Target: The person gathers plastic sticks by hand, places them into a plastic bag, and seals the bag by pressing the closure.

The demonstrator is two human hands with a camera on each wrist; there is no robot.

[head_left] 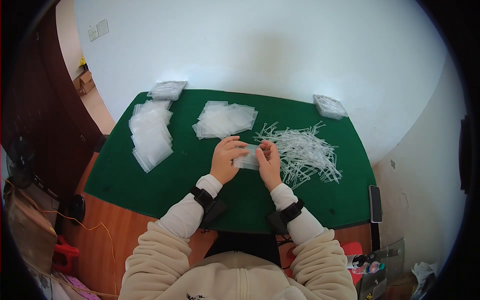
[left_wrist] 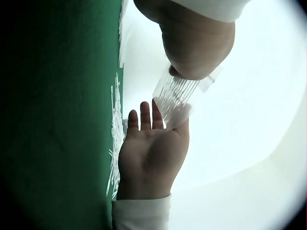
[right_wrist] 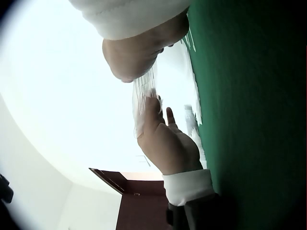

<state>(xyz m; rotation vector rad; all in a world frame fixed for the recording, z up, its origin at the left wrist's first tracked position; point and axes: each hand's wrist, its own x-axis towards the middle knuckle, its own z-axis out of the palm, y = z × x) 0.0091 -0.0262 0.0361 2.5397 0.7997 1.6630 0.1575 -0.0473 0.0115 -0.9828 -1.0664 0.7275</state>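
A small clear bag with thin clear sticks in it is held between both hands above the green table. The left hand pinches its left side and the right hand grips the right side, thumb on top. In the left wrist view the sticks lie side by side inside the bag, between the left hand and the right hand. The right wrist view shows the bag against the left thumb; the right fingertips are partly hidden.
Loose clear sticks lie heaped right of the hands. Flat clear bags form one pile behind the hands and another at the left. Filled packs stand at the back left and back right. A phone is at the right edge.
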